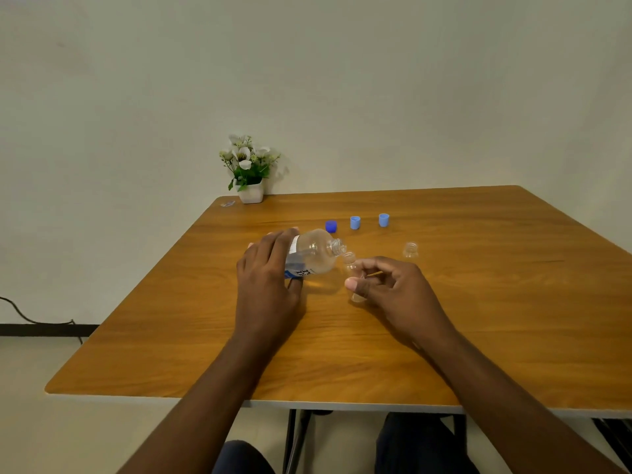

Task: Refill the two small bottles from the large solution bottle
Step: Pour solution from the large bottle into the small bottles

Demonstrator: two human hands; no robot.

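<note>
My left hand grips the large clear solution bottle, which is tipped to the right with its open neck just above the mouth of a small clear bottle. My right hand holds that small bottle between thumb and fingers, standing on the wooden table. The second small clear bottle stands uncapped and alone to the right. Whether liquid is flowing I cannot tell.
A dark blue cap and two light blue caps lie in a row behind the bottles. A white pot of flowers stands at the far left corner by the wall. A black cable runs along the floor at left.
</note>
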